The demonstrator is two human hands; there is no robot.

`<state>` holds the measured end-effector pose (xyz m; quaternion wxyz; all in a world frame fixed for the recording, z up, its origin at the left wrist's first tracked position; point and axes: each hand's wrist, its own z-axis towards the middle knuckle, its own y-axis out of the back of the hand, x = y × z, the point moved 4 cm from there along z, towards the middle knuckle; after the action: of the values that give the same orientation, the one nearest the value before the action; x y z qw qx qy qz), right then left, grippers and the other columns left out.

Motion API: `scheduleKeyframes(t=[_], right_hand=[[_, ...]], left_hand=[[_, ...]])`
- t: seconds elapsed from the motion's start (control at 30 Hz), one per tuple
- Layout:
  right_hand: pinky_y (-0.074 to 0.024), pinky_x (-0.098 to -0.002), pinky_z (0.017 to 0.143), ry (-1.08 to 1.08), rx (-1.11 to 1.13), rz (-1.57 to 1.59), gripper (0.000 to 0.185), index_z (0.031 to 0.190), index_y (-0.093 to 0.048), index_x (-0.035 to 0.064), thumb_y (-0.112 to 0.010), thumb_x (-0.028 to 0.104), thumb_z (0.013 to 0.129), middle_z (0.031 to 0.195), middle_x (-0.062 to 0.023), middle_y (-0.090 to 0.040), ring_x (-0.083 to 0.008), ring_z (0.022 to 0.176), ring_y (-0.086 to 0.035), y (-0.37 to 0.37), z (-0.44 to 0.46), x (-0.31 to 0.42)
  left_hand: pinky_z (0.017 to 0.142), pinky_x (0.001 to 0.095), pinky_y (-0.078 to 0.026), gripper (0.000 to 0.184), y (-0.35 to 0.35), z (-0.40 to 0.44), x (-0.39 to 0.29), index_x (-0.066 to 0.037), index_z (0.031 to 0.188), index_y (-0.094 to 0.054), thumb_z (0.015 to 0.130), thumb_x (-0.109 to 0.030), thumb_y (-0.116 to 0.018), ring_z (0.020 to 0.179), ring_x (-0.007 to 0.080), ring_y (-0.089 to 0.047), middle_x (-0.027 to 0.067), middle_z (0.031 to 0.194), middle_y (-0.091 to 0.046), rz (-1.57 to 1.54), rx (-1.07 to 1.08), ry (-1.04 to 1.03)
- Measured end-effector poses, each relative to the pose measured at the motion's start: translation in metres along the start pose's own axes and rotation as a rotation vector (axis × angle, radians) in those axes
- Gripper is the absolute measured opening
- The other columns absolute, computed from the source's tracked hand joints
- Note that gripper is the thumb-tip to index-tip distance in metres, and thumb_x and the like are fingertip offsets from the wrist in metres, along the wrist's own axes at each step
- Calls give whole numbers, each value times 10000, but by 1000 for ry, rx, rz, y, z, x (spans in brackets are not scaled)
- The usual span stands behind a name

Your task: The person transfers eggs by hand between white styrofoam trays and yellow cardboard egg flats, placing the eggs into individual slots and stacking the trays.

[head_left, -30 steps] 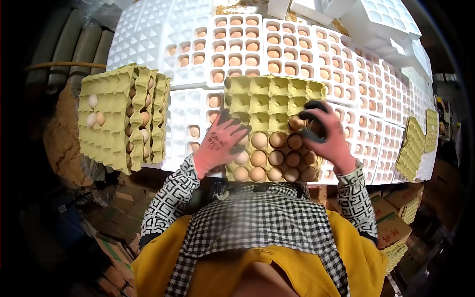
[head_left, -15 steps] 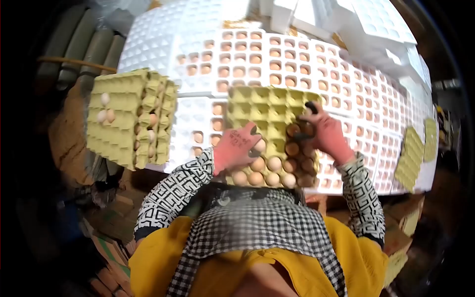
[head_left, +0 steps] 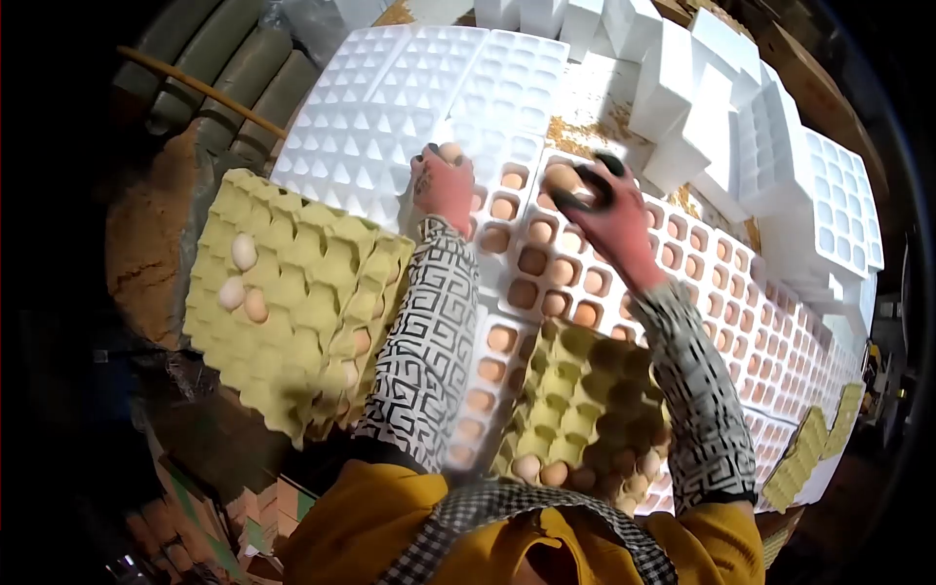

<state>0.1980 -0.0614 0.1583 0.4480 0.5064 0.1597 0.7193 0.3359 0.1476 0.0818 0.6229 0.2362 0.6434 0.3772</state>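
My left hand (head_left: 445, 185), in a pink glove with dark fingertips, is closed round an egg (head_left: 450, 152) above the white foam egg trays. The same kind of glove covers my right hand (head_left: 616, 219), reaching over the filled foam tray (head_left: 534, 314) with its thumb and fingers curved about a brown egg (head_left: 563, 178). Beneath my forearms lies a yellow-green pulp egg tray (head_left: 556, 380). Eggs (head_left: 554, 474) remain along its near edge and right side, while many of its cups are bare and partly shadowed.
A stack of pulp trays (head_left: 283, 302) stands at the left with a few eggs on top. Foam trays with bare pockets (head_left: 341, 122) lie at the back left. White foam blocks (head_left: 663, 83) stand at the back. More pulp trays (head_left: 798, 458) lie at the right.
Both hands have moved from the pulp tray up and away over the foam trays, each with an egg. The pulp tray holds fewer eggs. The camera view has turned and shifted.
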Motion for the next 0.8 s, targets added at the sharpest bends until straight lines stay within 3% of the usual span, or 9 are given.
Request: scheduleKeyframes(t=[0.03, 0.07, 0.3, 0.37, 0.43, 0.53, 0.6, 0.67, 0.8], right_hand=[[-503, -391, 859, 6, 42, 59, 465, 1128, -674, 156, -792, 320, 710, 1237, -136, -575, -277, 961, -644, -29, 29, -1], [-496, -392, 888, 10, 83, 121, 487, 1150, -669, 172, -789, 330, 705, 1281, -133, -559, -282, 980, -644, -56, 53, 0], [-500, -366, 958, 248, 904, -126, 555, 1278, -620, 314, -641, 189, 738, 1439, -80, -464, -299, 1151, -601, -155, 100, -22], [-506, -379, 936, 223, 506, 109, 509, 1259, -632, 280, -680, 235, 754, 1331, -97, -547, -305, 1104, -611, -161, 102, -40], [-513, -373, 910, 179, 170, 184, 463, 1235, -632, 200, -700, 295, 787, 1256, -111, -588, -307, 1033, -628, -152, 105, -44], [-368, -440, 1073, 324, 244, -104, 463, 1300, -577, 183, -649, 301, 858, 1373, -99, -507, -323, 1255, -484, -175, 80, -62], [-241, -464, 1154, 324, 362, -414, 563, 1370, -521, 191, -644, 386, 857, 1454, -108, -441, -341, 1334, -398, -173, 67, -68], [-248, -473, 1148, 161, 281, -156, 592, 1377, -512, 171, -665, 376, 842, 1430, -127, -461, -343, 1325, -405, -141, 66, -66], [-442, -369, 1002, 64, -64, 253, 485, 1264, -588, 44, -708, 171, 812, 1202, -165, -635, -284, 1113, -600, 11, 39, -55]], left_hand=[[931, 403, -492, 501, 5, 4, -5, -7, 1223, -540, 840, -317, -629, 1093, 365, -576, 223, 1192, -567, -27, 271, 135], [926, 408, -493, 525, -4, 11, 2, 1, 1235, -534, 832, -320, -634, 1094, 372, -579, 228, 1183, -578, 188, 215, 82], [854, 388, -500, 313, 2, 50, 0, 27, 1141, -623, 841, -54, -660, 990, 331, -620, 190, 1076, -637, -647, -506, -241], [875, 382, -494, 303, -7, 60, -28, 2, 1133, -640, 835, -51, -661, 1009, 340, -610, 189, 1097, -628, -632, -432, -345], [1021, 463, -378, 307, -41, 72, -28, -92, 1149, -656, 863, -203, -636, 1174, 341, -523, 146, 1176, -612, -181, -299, -443], [1136, 573, -183, 354, -87, 72, -10, -173, 1201, -653, 880, -311, -595, 1361, 345, -371, 32, 1350, -554, 291, -96, -418], [1143, 565, -178, 356, -93, 66, 0, -181, 1215, -650, 886, -303, -590, 1362, 347, -376, 34, 1350, -558, 230, -141, -515], [1144, 493, -238, 349, -84, 65, 3, -115, 1207, -646, 888, -244, -589, 1321, 342, -426, 78, 1308, -584, 44, -231, -518], [1031, 424, -422, 321, -7, 13, -33, -32, 1139, -651, 820, -70, -659, 1170, 307, -545, 125, 1136, -645, -640, -214, -548]])
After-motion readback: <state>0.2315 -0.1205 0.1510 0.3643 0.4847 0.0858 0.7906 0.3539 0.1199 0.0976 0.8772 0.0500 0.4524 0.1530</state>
